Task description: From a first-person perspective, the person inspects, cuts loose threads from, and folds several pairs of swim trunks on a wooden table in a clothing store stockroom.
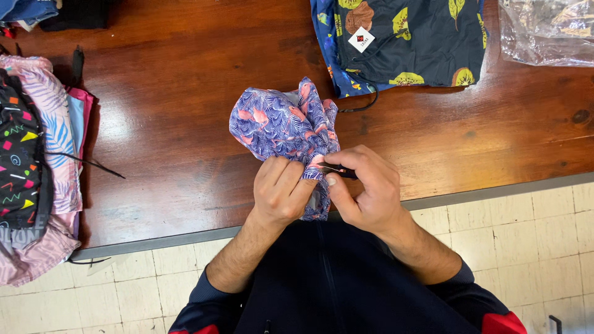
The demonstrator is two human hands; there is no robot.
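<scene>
Head view: one bunched purple flamingo-print garment point(281, 127) lies mid-table near the near edge, its long axis running from far left toward the hands. The left hand point(281, 188) clenches its fabric; the right hand point(365, 188) pinches one small dark tool point(340, 170) pointing left. One navy leaf-print garment point(408, 43) lies far right; a garment stack point(37, 161) sits left.

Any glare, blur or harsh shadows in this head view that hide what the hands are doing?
Head view: sharp overall; soft glare patches on the wooden table and on the clear plastic bag. Light shadows only, beside the stack of patterned garments. Left hand, right hand and bunched purple fabric are clearly lit; the small dark tool is mostly hidden by fingers.
</scene>
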